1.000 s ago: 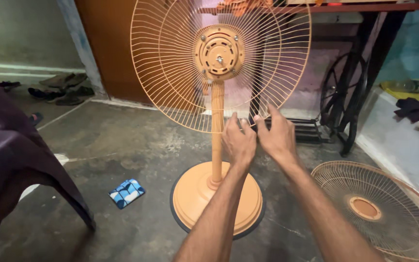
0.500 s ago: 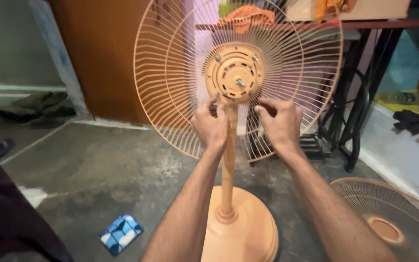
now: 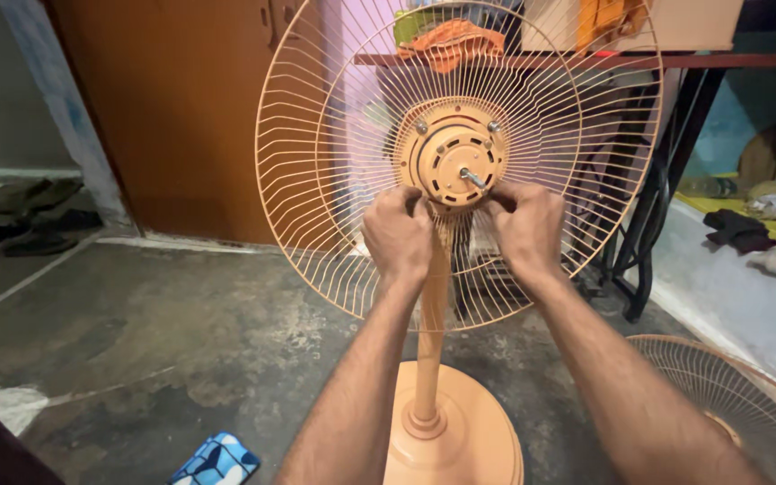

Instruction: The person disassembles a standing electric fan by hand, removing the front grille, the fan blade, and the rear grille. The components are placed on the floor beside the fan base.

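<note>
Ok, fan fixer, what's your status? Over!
Left hand and right hand closed on the motor hub, low on each side. Rear wire guard mounted, shaft bare. Nothing in the way.

— Fan? 
— Orange pedestal fan (image 3: 430, 359), upright on its round base; blades off, bare shaft showing.
— Guard? 
— Rear wire grille (image 3: 316, 162) mounted around motor hub (image 3: 453, 159), facing the camera.

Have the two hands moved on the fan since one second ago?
Yes. Both the left hand and the right hand went up from the lower rim of the wire guard to the motor hub at its centre.
</note>
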